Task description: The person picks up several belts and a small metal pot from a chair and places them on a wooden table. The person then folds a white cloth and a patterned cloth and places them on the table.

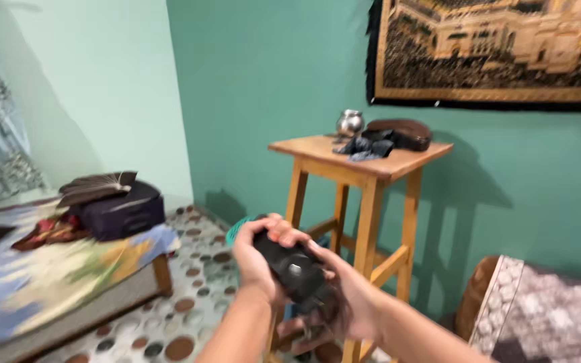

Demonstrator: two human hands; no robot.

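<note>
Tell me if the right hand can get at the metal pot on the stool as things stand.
Probably not at once: the right hand and left hand both grip a black object, low in front of the stool. The metal pot stands higher, at the far edge, nothing blocking it.

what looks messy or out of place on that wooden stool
On the wooden stool, a dark cloth lies crumpled beside a small metal pot, its corner near the front edge. Nothing looks spilled or broken.
</note>
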